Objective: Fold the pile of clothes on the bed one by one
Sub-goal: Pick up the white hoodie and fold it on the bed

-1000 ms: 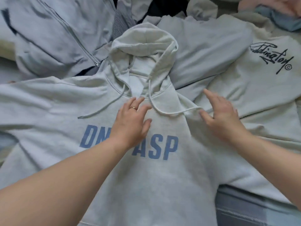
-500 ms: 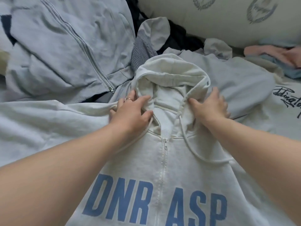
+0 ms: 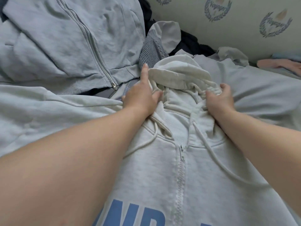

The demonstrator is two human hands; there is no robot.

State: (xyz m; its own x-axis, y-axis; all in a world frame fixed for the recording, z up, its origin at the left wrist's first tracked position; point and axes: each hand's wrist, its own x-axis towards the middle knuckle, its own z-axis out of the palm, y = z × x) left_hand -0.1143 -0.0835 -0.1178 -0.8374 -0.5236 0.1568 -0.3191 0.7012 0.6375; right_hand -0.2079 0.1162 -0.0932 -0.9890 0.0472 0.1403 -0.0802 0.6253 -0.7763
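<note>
left hand [image 3: 141, 98], right hand [image 3: 219, 101], both gripping hood [image 3: 179, 70]

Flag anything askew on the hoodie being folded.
The hood is crumpled between the left hand and right hand, not flat. Its drawstrings lie uneven: the right one trails far down the front.

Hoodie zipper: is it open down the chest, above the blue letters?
No, the zipper on the hoodie is closed all the way up to the neck.
</note>
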